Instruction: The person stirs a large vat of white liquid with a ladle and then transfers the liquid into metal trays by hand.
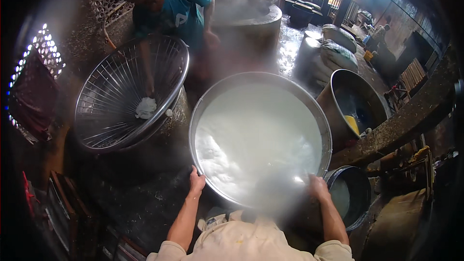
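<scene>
In front of me is a wide round metal vat [307, 94] filled with pale, milky liquid [256, 130]. My left hand [196, 182] is closed on its near-left rim, thumb pointing up along the edge. On the near-right rim my right hand [318, 187] grips the same vat, its fingers partly hidden by haze. Light glints off the liquid, and steam blurs the vat's near edge.
At the left, a person in a teal shirt [176, 9] reaches into a tilted wire-ribbed metal basket [104, 92], near a white cloth [146, 108]. A steaming round tank [246, 31] stands behind. Rightward are an open metal drum [333, 96], a bucket [360, 212] and a thick beam [406, 121].
</scene>
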The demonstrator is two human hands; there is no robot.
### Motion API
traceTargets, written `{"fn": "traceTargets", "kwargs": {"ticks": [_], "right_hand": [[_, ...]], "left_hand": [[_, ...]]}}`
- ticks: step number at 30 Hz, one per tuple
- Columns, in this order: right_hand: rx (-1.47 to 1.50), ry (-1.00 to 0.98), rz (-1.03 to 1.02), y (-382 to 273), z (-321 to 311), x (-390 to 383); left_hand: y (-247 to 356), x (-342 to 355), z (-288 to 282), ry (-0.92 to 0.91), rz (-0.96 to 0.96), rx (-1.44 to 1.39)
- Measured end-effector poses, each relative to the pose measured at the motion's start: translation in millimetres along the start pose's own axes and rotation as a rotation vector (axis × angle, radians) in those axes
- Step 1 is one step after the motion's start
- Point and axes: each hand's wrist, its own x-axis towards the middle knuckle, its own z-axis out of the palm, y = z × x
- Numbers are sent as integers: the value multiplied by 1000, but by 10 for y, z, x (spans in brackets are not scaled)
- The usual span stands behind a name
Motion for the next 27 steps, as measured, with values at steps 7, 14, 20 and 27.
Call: {"fn": "traceTargets", "kwargs": {"ticks": [7, 14, 20, 27], "right_hand": [[324, 239, -327, 414, -809, 203], [241, 526, 28, 342, -400, 1280], [376, 270, 130, 140, 37, 1342], [293, 374, -35, -147, 1028, 1363]], "left_hand": [[-178, 116, -134, -24, 44, -74], [-323, 319, -21, -15, 68, -42], [-25, 178, 31, 17, 30, 7], [-112, 284, -127, -101, -6, -34]]}}
